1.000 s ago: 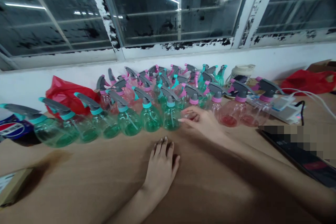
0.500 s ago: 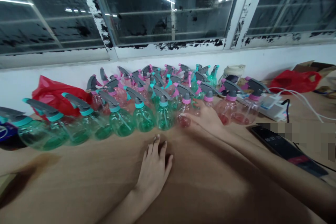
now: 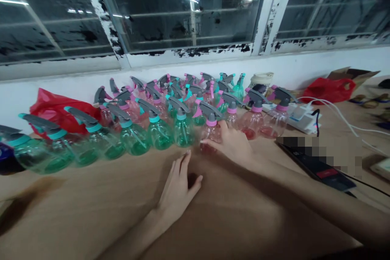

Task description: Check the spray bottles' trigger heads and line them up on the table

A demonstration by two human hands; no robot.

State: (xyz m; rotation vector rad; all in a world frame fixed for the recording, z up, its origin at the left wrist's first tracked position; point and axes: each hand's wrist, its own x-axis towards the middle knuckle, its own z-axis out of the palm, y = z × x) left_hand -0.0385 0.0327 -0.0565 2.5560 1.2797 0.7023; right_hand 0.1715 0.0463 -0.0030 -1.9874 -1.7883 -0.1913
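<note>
Several small spray bottles stand in rows on a wooden table (image 3: 91, 211) under a window: green ones (image 3: 158, 132) with teal collars and pink ones (image 3: 251, 120) with pink collars. My right hand (image 3: 231, 144) is wrapped around a pink spray bottle (image 3: 210, 130) at the front of the row, fingers curled on its belly. My left hand (image 3: 179, 185) rests on the table just in front of the green bottles, its fingers stretched out and slightly raised, holding nothing.
A red plastic bag (image 3: 57, 109) lies at the left behind the bottles, another red bag (image 3: 329, 88) at the far right. A white power strip (image 3: 300, 118) with white cables and a dark flat device (image 3: 319, 166) lie to the right.
My right hand has closed around the pink bottle and drawn it forward toward the front row. The left hand lifted its fingers a little. The view has shifted right.
</note>
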